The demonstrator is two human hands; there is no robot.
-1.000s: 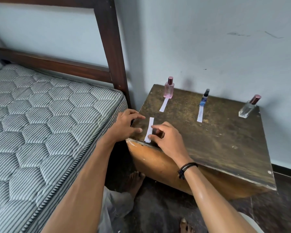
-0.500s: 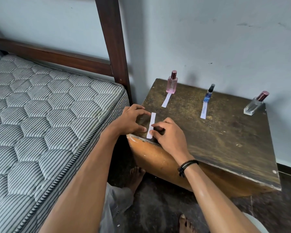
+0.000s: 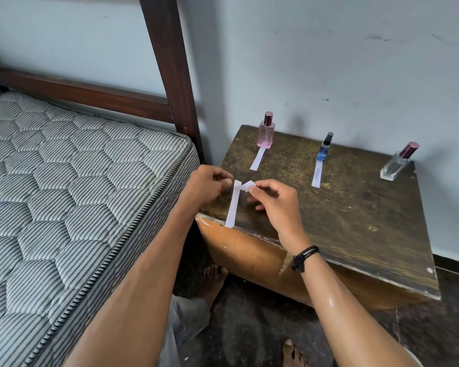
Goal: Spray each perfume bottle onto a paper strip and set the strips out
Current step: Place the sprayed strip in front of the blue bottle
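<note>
Left hand: your left hand point(image 3: 208, 188) is over the table's point(image 3: 355, 221) near-left corner with its fingers curled. The fingertips are beside the paper strip's far end, and I cannot tell whether they pinch it.
Right hand: your right hand point(image 3: 274, 205) pinches the bent-over far end of the paper strip point(image 3: 232, 207) between thumb and forefinger.
Paper strip: it lies between your hands, with its near end at the table's front edge.
Edges: the bedpost point(image 3: 175, 75) and mattress point(image 3: 77, 181) are close on the left of your left hand.
Open room: there is bare tabletop right of your right hand, out to the clear bottle point(image 3: 396, 164).
Beyond your hands: the pink bottle point(image 3: 266, 132) and blue bottle point(image 3: 325, 149) stand by the wall. The pink bottle's strip point(image 3: 258, 161) and the blue bottle's strip point(image 3: 317, 173) lie in front of them.
</note>
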